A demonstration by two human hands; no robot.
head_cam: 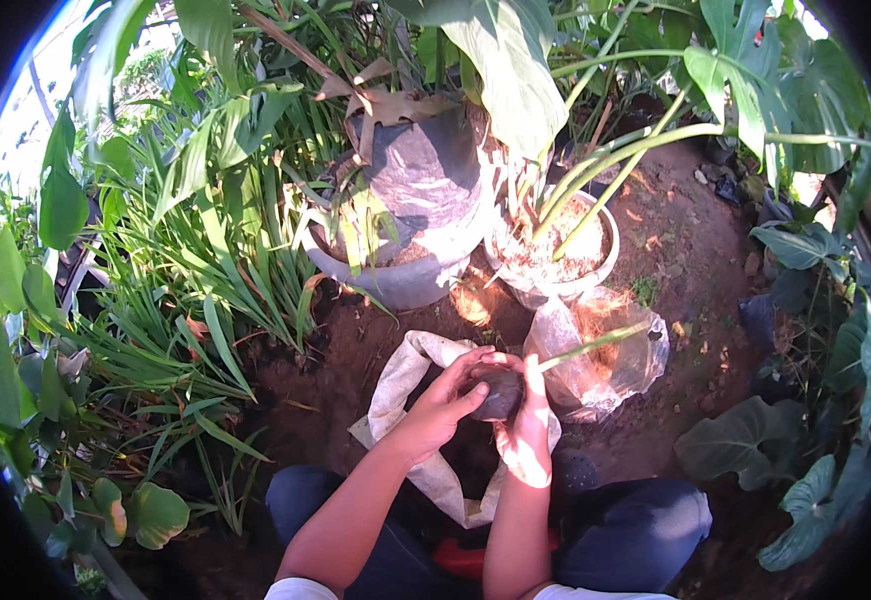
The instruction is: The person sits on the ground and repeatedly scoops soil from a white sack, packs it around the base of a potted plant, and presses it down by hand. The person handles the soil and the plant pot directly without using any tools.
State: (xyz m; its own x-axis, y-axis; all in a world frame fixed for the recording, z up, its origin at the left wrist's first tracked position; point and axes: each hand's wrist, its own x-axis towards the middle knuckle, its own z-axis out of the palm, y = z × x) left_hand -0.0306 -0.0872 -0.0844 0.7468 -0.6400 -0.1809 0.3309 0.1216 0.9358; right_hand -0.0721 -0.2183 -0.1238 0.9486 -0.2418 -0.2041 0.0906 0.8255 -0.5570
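Between my two hands is a small dark pot or plastic grow bag (498,396), held above an open white woven sack (394,390). My left hand (439,411) curls around its left side, with the thumb across the near face. The fingers of my right hand (527,431) press along its right side. A green stem (596,344) sticks out to the right from behind my right fingers; its lower end is hidden. The sack's rolled rim surrounds a shaded, dark inside. Just right of it lies a clear plastic bag (641,360) holding brown fibre (602,315) like coconut coir.
A grey pot (398,289) with a black grow bag (428,169) stands ahead. Beside it, a pale round pot (608,247) holds thick-stemmed plants. Strappy leaves (202,262) crowd the left, and broad leaves (743,442) line the right. Something red (458,559) shows between my knees.
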